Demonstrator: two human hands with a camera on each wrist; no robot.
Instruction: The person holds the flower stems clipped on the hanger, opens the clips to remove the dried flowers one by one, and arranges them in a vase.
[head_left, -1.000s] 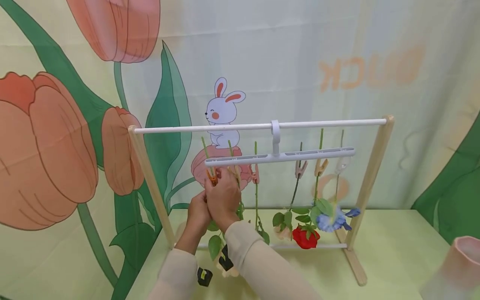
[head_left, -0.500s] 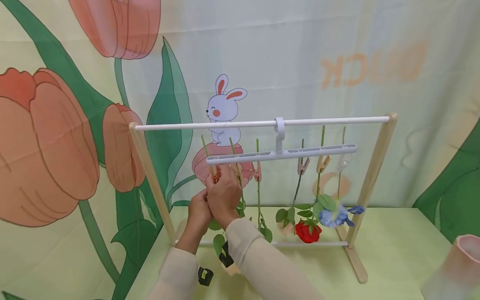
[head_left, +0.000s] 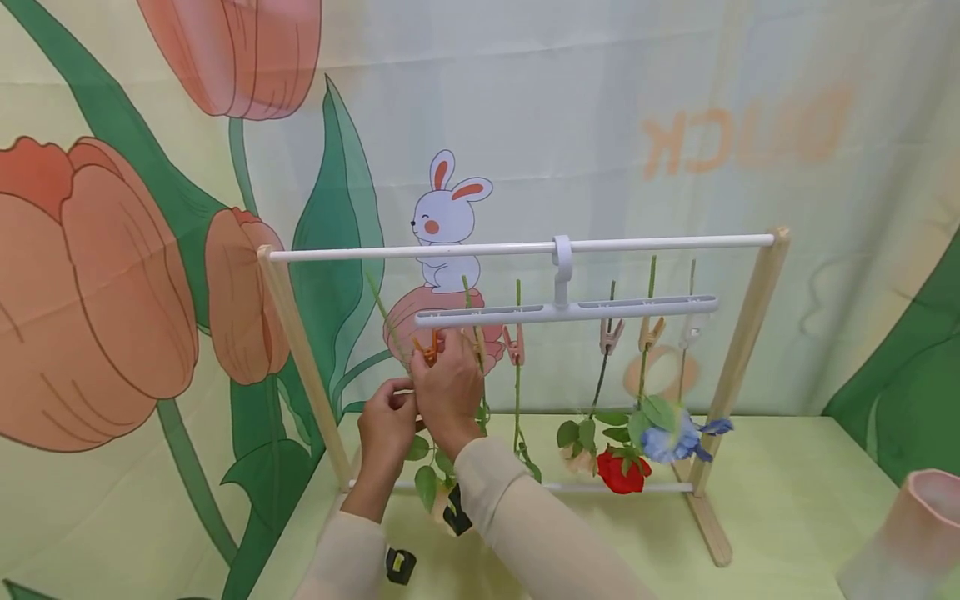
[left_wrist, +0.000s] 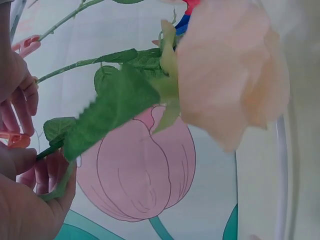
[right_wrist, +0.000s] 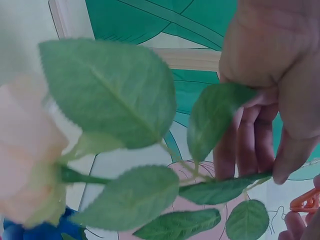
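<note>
My left hand [head_left: 386, 425] pinches the green stem of a pale peach artificial rose [left_wrist: 232, 75]. Its bloom hangs downward and its stem [head_left: 386, 317] leans left, apart from the hanger's end. Beside it, my right hand [head_left: 448, 387] pinches an orange clothespin [head_left: 427, 350] under the left end of the grey hanger [head_left: 495, 317]. In the right wrist view, green leaves [right_wrist: 115, 95] spread below the left hand's fingers. Right next to the right hand, another clothespin [head_left: 477, 342] holds a second stem.
A wooden rack [head_left: 300, 367] with a white top rod [head_left: 337, 254] carries the hanger. Further right hang a red rose [head_left: 622, 471] and a blue flower [head_left: 671, 437] on clothespins. A pink-and-white vase [head_left: 911, 525] stands at the right edge.
My left hand has moved slightly left and the rose stem has come out of the orange clothespin, its top tilting left. The right hand stays at the clothespin.
</note>
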